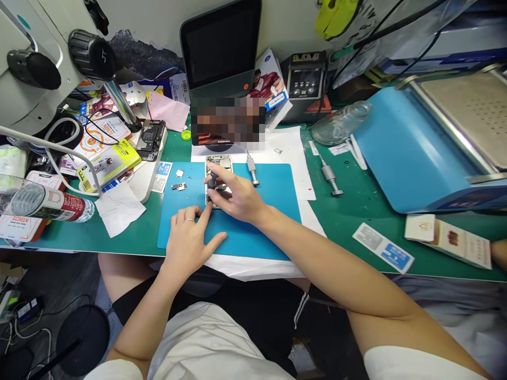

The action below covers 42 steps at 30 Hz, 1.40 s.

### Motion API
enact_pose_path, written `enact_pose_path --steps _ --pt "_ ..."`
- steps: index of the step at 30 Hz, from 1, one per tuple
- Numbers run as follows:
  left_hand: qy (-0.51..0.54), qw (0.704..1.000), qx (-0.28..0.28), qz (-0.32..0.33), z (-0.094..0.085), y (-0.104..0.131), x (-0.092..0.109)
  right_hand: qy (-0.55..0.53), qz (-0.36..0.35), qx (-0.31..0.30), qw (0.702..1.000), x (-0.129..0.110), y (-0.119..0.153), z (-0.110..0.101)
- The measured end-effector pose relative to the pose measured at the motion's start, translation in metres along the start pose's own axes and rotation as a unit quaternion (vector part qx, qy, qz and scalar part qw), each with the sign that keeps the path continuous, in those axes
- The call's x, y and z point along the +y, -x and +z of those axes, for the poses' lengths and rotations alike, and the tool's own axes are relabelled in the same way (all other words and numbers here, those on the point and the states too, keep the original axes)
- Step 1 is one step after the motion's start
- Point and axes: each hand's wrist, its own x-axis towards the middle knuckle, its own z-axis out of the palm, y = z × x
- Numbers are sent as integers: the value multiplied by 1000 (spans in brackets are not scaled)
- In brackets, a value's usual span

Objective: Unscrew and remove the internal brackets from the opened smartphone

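An opened phone with its inner parts bare lies on the blue mat. My right hand grips a small screwdriver, held upright over the phone; its tip is hidden. My left hand, with a ring on one finger, rests on the mat with fingers spread. Its index fingertip reaches the phone's lower edge. To the left of the phone lie a small metal part and a small white piece. Another screwdriver lies to the right of the phone.
A third screwdriver and a glass jar are to the right, before a blue machine. Left are a second opened phone, a water bottle and boxes. A screen stands behind. Another person's hand shows far right.
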Motion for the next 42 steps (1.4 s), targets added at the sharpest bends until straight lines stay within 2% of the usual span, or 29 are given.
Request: enact_pose_path --steps 6,11,16,24,34,42 --pt "8 1000 23 3 3 3 -1 -50 83 25 995 0 4 0" --pt "5 1000 25 6 3 4 -2 -56 81 34 995 -1 3 -1" --pt "3 1000 29 8 3 3 -2 -55 89 7 995 -1 4 -1" --pt "7 1000 20 6 1 3 -1 -44 68 -8 997 0 5 -1" --pt "7 1000 15 4 1 2 -2 -4 -19 -6 1000 -2 -1 -4" --pt "8 1000 17 6 1 2 -1 3 -28 0 1000 -2 -1 -4"
